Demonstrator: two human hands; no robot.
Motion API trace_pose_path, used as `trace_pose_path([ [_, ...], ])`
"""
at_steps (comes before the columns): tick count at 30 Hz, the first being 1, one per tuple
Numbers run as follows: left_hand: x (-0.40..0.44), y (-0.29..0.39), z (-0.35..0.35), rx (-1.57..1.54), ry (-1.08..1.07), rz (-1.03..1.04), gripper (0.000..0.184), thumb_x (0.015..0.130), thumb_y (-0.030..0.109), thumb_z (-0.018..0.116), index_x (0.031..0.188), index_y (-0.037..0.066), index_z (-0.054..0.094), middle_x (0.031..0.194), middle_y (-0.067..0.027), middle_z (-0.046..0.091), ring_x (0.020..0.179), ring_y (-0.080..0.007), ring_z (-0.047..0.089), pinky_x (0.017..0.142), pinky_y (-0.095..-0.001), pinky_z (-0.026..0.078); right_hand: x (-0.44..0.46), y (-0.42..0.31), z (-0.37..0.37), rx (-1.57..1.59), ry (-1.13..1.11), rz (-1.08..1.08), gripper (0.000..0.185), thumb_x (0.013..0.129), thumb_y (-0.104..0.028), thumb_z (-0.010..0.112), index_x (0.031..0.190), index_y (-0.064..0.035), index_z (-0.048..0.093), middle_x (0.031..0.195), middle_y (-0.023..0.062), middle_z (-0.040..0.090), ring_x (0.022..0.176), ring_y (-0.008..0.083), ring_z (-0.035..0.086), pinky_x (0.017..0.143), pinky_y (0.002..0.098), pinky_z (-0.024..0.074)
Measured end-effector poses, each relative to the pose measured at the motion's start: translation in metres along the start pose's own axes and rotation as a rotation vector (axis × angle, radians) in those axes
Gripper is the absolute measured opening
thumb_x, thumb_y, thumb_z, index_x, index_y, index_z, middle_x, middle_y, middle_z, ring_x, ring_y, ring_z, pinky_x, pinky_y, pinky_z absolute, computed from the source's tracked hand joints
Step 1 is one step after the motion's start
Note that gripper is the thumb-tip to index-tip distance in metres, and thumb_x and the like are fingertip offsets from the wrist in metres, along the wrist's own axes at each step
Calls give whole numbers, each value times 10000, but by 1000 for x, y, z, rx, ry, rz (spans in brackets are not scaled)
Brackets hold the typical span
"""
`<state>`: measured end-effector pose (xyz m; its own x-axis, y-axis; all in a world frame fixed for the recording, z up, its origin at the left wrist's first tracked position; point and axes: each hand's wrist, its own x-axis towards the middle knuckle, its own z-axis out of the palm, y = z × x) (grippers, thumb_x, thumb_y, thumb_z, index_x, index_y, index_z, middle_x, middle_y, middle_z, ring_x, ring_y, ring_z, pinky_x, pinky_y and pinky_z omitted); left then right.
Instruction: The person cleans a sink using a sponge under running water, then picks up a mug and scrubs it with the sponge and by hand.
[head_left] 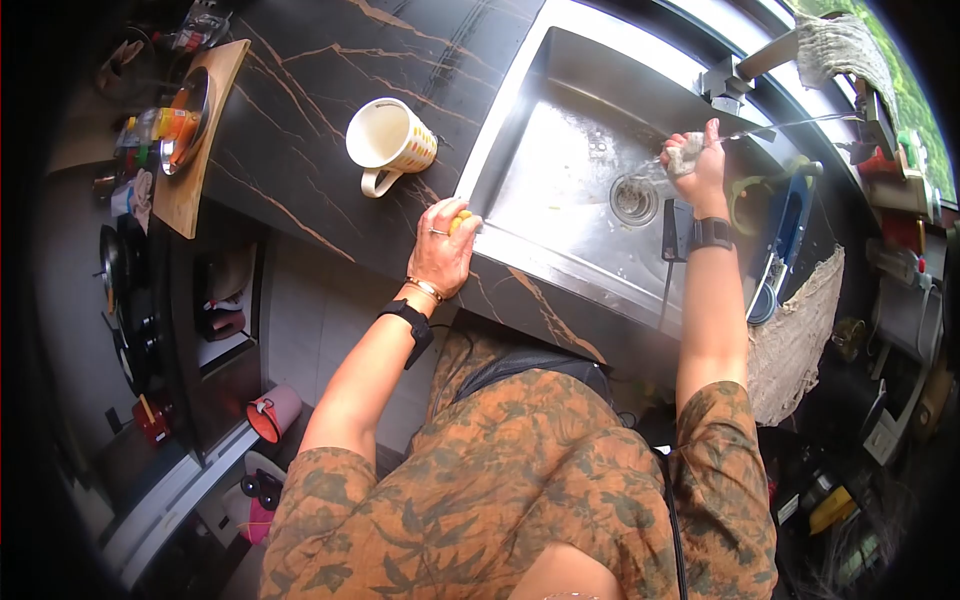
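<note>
A mug (398,146) was found standing upright on the counter (300,190), to the left of the sink (560,130) and apart from both hands. Its wall is cream, marked with coloured spots, and its handle is turned toward the near edge of the counter.

The left hand (440,250) is placed at the near left corner of the sink. A yellow piece (460,221) is gripped between its fingers; most of the piece is covered, and its full shape cannot be told. A ring (437,231) is worn on this hand, with a bracelet (424,288) and a black band (407,322) farther up the arm.

The right hand (707,175) is held over the sink, near the drain (634,201), and is closed around a white pad (684,153). A thin stream of water (790,125) is seen reaching this hand from the right. A watch (711,233) is worn at the wrist, and a black box (676,230) is seen just beside it.

A tap (730,80) is fitted at the far side of the sink. A rag (800,345) is laid to the right of the sink. On the left, a pan (190,135) is set on a wooden board (180,207).
</note>
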<state>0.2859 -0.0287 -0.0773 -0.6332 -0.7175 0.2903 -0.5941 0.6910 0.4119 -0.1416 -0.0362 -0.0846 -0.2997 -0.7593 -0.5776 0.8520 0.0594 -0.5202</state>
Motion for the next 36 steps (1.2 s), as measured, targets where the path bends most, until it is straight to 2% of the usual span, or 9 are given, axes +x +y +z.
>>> trace_pose_path([
  [4,0,0,0,-6,2,0,248,821,71,622,1068,94,608,1225,-127,505,1186,-333,461,1025,-441,372,-14,1,-7,-91,-248,6,417,917,-285,651,1217,-38,501,1054,122,592,1066,306,555,1059,497,387],
  [11,0,1,0,2,-1,-1,243,823,72,620,1066,91,612,1228,-128,507,1187,-332,461,1028,-438,368,-19,7,0,-10,-49,-303,315,889,-344,661,1058,-84,610,996,74,648,975,231,625,930,448,513],
  [15,1,2,0,4,1,-7,237,823,74,620,1060,89,617,1223,-129,511,1189,-331,461,1029,-436,368,-24,6,-2,257,-210,-126,219,869,-250,705,1009,-104,621,934,61,663,982,296,631,940,560,494],
  [16,1,2,0,4,3,-4,238,822,74,621,1060,89,617,1223,-129,510,1189,-330,461,1029,-436,368,-25,8,3,325,-210,-203,188,870,-75,640,1050,-61,585,1029,138,642,1017,333,615,955,616,462],
  [20,1,2,0,2,4,-4,243,819,72,620,1061,89,616,1223,-129,509,1189,-329,460,1029,-438,367,-29,8,19,327,-193,-110,383,898,33,545,1254,-80,462,1233,271,516,1086,329,579,970,536,487],
  [27,1,1,-1,-16,6,-4,250,809,65,622,1058,89,614,1214,-130,507,1187,-334,459,1027,-448,369,-19,-3,4,63,-393,-197,376,922,-226,635,1261,-167,483,1000,93,577,854,191,586,735,353,536],
  [28,1,1,0,-20,4,-5,252,808,64,623,1058,88,613,1214,-130,506,1187,-334,460,1026,-448,369,-31,-3,21,-16,-253,-199,383,868,-432,659,1100,-142,565,837,27,539,753,161,568,652,321,505],
  [32,1,1,-1,-23,6,-2,257,804,61,627,1059,87,608,1211,-131,503,1183,-337,462,1023,-449,371,-46,-2,40,-76,-86,-146,542,794,-680,585,724,-143,548,724,20,519,635,158,551,533,336,470],
  [36,1,0,1,-21,3,-7,259,805,61,627,1062,88,605,1208,-131,502,1178,-337,464,1021,-450,372,-31,-1,30,-37,-43,-177,495,851,-605,589,702,-138,519,643,13,467,512,161,495,443,328,429],
])
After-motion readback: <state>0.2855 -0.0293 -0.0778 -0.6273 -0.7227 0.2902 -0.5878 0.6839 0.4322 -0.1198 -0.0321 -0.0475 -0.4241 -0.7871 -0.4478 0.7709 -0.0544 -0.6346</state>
